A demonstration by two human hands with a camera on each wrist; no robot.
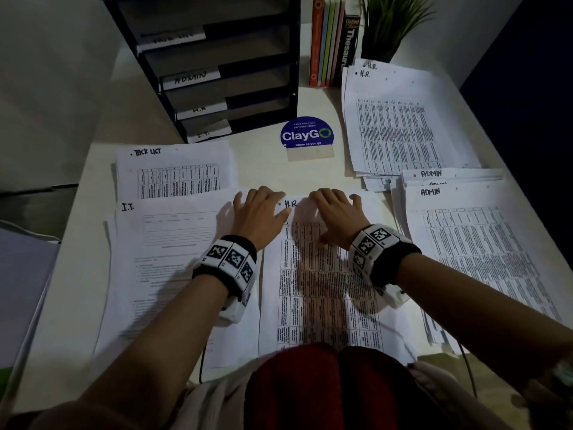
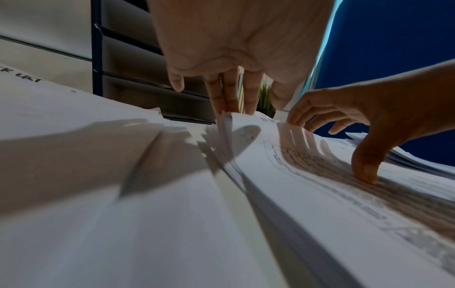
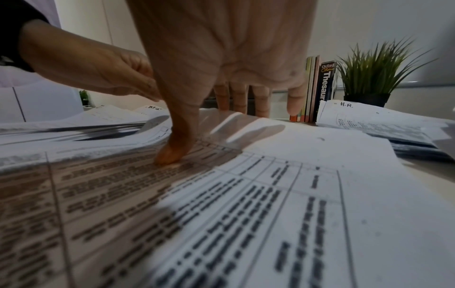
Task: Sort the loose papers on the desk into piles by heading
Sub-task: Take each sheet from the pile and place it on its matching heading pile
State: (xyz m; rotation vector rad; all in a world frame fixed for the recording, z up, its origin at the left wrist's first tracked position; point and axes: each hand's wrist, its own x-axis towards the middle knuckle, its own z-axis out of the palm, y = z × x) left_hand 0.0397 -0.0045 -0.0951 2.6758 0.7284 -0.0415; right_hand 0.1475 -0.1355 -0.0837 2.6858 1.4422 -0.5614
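Note:
A sheet headed H.R. (image 1: pixel 325 290) lies on top of the loose stack in the middle of the desk. My left hand (image 1: pixel 260 209) has its straight fingers (image 2: pixel 231 97) against the stack's far edge, the thumb resting near the heading. My right hand (image 1: pixel 338 212) grips the sheet's far edge: the fingers (image 2: pixel 298 117) hook behind it and lift it, and the thumb (image 3: pixel 174 154) presses on the printed table. Sorted piles lie around: TASK LIST (image 1: pixel 173 172), I.T. (image 1: pixel 161 243), H.R. (image 1: pixel 400 125) and ADMIN (image 1: pixel 483 243).
A black tray rack (image 1: pixel 217 72) labelled ADMIN, H.R. and I.T. stands at the back left. Upright books (image 1: pixel 331 41) and a potted plant (image 1: pixel 390 26) stand at the back. A blue ClayGo sign (image 1: pixel 307 135) sits on the white desk (image 1: pixel 266 162) beyond my hands.

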